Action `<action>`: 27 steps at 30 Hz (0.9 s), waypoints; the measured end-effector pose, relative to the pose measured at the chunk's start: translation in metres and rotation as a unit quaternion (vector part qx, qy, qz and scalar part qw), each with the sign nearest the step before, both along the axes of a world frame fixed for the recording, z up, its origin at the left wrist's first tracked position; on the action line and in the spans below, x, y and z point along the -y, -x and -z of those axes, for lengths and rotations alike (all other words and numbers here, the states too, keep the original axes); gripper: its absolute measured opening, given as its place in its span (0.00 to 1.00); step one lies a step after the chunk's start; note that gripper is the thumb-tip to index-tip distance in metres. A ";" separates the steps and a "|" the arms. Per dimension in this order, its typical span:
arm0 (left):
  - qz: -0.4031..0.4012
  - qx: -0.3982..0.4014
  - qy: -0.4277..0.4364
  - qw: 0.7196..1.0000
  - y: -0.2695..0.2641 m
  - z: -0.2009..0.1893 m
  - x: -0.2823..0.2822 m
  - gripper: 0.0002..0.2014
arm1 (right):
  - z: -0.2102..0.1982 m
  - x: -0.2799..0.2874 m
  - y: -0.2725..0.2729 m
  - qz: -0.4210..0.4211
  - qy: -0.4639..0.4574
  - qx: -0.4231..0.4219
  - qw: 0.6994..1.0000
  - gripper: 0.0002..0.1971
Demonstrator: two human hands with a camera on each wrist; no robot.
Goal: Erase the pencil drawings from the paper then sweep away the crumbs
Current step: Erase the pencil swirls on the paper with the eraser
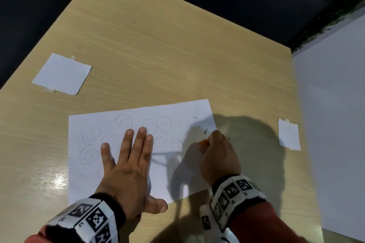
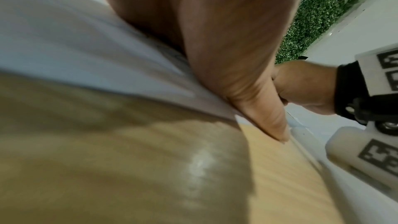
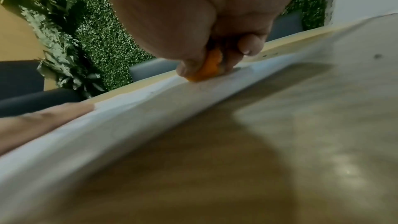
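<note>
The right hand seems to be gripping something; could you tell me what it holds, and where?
The right hand pinches a small orange eraser by its sides, its lower tip on the paper.

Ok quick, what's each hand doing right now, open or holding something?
Left hand: open, fingers straight, pressed flat on the drawing paper.
Right hand: closed, pinching an orange eraser against the paper.

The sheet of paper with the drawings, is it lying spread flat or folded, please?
Spread flat: the paper lies unfolded on the table, with the left hand pressing it open-fingered.
</note>
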State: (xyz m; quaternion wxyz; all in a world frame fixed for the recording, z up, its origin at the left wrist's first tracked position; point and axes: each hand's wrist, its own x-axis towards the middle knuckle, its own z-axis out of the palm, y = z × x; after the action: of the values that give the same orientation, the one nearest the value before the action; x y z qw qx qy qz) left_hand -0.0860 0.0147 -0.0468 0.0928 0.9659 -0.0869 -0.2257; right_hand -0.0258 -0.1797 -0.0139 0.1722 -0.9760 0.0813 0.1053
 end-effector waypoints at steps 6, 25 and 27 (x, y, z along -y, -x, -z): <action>-0.003 -0.008 0.021 1.000 0.005 0.007 -0.001 0.64 | -0.004 -0.067 0.056 -0.159 -0.087 -0.054 0.982 0.07; -0.015 -0.004 0.034 0.999 0.005 0.018 -0.005 0.75 | 0.001 0.015 0.009 0.041 0.014 -0.007 0.999 0.06; -0.008 0.007 0.029 1.000 0.006 0.018 -0.005 0.75 | -0.006 0.002 0.012 0.039 0.003 -0.009 0.999 0.05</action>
State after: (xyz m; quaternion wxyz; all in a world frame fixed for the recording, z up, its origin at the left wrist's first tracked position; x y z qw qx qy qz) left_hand -0.0916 0.0193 -0.0649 0.1221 0.9650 -0.0859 -0.2157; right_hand -0.0382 -0.1821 -0.0079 0.1721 -0.9718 0.1208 0.1070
